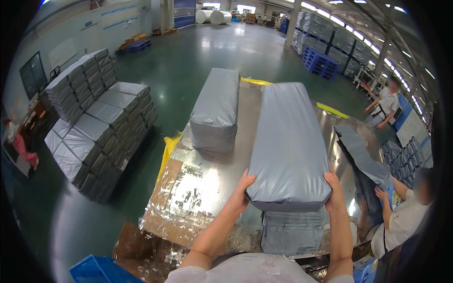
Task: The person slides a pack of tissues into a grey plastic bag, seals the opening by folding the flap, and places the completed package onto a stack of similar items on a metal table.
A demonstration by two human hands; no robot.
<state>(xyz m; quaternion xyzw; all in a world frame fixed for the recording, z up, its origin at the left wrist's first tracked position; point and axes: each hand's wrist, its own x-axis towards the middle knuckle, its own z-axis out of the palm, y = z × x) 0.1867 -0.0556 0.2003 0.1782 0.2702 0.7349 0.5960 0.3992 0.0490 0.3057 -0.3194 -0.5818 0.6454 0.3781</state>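
Left hand [241,191] and right hand [334,194] are clamping the near end of a long grey package [288,141], lying on the metal table [198,188]. Second grey package [216,109] is sitting alongside; two on table.

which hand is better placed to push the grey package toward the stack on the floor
Right, probably. The right hand presses the grey package on the side away from the floor stack; the left hand sits on the stack's side.
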